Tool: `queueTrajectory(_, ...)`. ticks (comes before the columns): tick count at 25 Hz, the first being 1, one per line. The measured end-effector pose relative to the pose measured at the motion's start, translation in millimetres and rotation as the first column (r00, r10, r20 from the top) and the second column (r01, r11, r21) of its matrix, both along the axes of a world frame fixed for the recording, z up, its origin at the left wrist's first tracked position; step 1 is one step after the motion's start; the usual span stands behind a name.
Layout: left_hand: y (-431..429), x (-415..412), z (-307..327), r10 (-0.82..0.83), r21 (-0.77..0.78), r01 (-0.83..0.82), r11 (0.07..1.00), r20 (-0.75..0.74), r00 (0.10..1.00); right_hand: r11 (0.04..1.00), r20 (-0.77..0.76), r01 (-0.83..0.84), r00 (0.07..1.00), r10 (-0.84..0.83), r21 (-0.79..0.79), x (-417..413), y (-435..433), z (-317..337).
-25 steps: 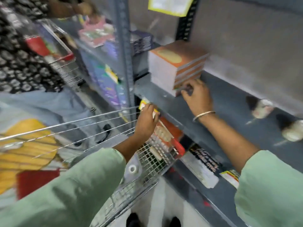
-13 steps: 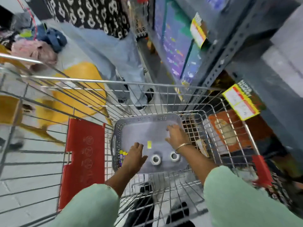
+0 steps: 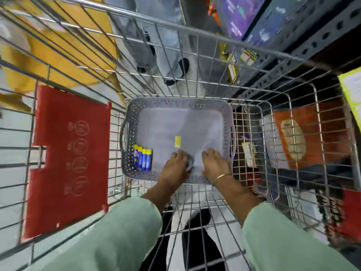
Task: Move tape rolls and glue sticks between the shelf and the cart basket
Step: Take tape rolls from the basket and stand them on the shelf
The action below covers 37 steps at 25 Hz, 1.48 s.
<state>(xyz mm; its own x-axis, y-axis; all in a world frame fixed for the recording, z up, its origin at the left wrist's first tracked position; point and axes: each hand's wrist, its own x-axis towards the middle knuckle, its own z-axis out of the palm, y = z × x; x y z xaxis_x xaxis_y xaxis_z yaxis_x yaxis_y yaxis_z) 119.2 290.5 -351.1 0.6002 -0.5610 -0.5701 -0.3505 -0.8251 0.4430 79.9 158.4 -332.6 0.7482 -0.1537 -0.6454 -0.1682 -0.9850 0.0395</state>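
Both my hands are down in the grey basket (image 3: 226, 114) at its six o'clock edge. My left hand (image 3: 175, 165) curls over a tape roll (image 3: 189, 164); my right hand (image 3: 214, 163) covers whatever it has, grip hidden. Glue sticks (image 3: 142, 159) lie at nine o'clock. Best to pinch each roll firmly by its rim and lift straight up, clear of the cart wires (image 3: 197, 194).
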Motion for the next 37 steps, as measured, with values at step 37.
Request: queueTrajectory(37,-330,-197,328,-0.718,-0.180,0.832,0.525,0.431,0.546,0.249,0.563,0.958,0.130,-0.816,0.140,-310,-225,344)
